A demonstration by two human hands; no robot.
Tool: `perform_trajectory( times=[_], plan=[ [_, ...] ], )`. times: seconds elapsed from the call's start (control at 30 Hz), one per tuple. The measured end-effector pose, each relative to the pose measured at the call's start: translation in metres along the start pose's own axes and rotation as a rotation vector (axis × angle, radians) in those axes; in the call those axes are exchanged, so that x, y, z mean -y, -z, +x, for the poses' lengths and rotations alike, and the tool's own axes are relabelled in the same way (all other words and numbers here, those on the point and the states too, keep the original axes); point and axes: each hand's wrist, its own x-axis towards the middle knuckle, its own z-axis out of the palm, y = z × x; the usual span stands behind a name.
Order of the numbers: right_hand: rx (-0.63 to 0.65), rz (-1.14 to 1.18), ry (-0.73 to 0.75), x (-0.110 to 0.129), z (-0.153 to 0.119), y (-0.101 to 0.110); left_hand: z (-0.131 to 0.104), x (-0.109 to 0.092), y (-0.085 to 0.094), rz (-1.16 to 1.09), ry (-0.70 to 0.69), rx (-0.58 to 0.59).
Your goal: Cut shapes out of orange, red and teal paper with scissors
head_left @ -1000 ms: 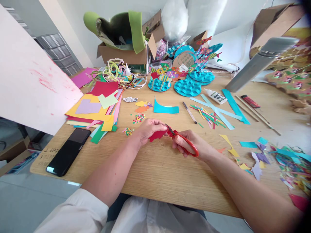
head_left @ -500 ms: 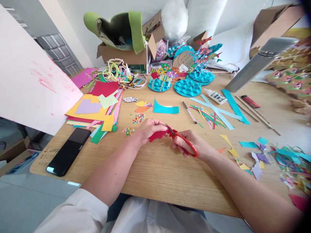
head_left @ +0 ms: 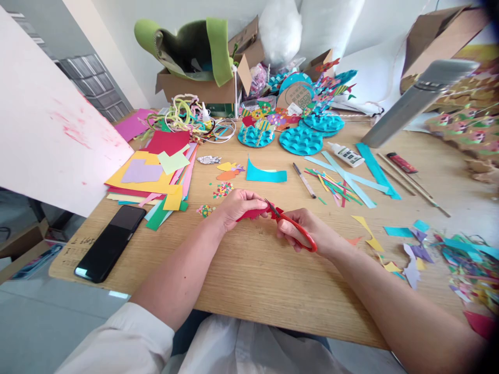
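Above the middle of the table, my left hand (head_left: 240, 206) pinches a piece of red paper (head_left: 254, 213), part of it hidden by the fingers. My right hand (head_left: 298, 228) is closed around the red handles of a pair of scissors (head_left: 306, 236). The scissor blades point up and left and meet the paper close to my left fingertips. Beyond my hands lie a cut piece of blue paper (head_left: 265, 173), small orange and yellow paper shapes (head_left: 229, 174) and little heaps of coloured paper dots (head_left: 223, 190).
A black phone (head_left: 111, 244) and a stack of coloured paper (head_left: 152, 171) lie at the left. On the right are a marker (head_left: 304, 181), paper strips, a glue bottle (head_left: 346, 155), a tilted-looking grey flask (head_left: 413, 109) and paper scraps (head_left: 468, 254). Blue decorated discs (head_left: 300, 140) stand behind.
The red paper in my left hand has turned slightly, and its lower edge now sits higher. My right hand and the scissors have barely moved.
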Motion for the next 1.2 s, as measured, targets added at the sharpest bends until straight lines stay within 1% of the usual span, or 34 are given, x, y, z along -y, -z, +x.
perform_trajectory(
  times=[0.63, 0.77, 0.87, 0.93, 0.97, 1.03, 1.1, 1.2],
  plan=[
    [0.004, 0.018, -0.049, 0.0030, 0.0001, -0.0007, 0.0010, 0.0016, 0.0024, 0.023, -0.005, 0.031],
    [0.012, 0.039, -0.033, 0.0037, -0.0013, -0.0005, 0.0010, 0.0021, 0.0031, 0.019, -0.009, 0.035],
    [-0.005, 0.030, -0.033, 0.0047, -0.0017, -0.0007, 0.0004, 0.0016, 0.0028, 0.010, -0.009, 0.035],
    [-0.063, 0.031, -0.037, 0.0044, -0.0010, -0.0008, 0.0008, 0.0014, 0.0027, -0.012, -0.004, 0.016],
    [-0.121, 0.038, -0.036, 0.0036, -0.0005, -0.0005, 0.0013, 0.0013, 0.0027, -0.034, 0.000, -0.004],
    [-0.275, 0.065, -0.014, 0.0011, 0.0008, 0.0007, 0.0028, 0.0014, 0.0031, -0.102, 0.002, -0.061],
    [-0.434, 0.103, 0.044, -0.0021, 0.0016, 0.0028, 0.0047, 0.0016, 0.0037, -0.193, -0.012, -0.125],
    [-0.614, 0.145, 0.134, -0.0050, 0.0009, 0.0056, 0.0072, 0.0019, 0.0047, -0.274, -0.050, -0.184]
  ],
)
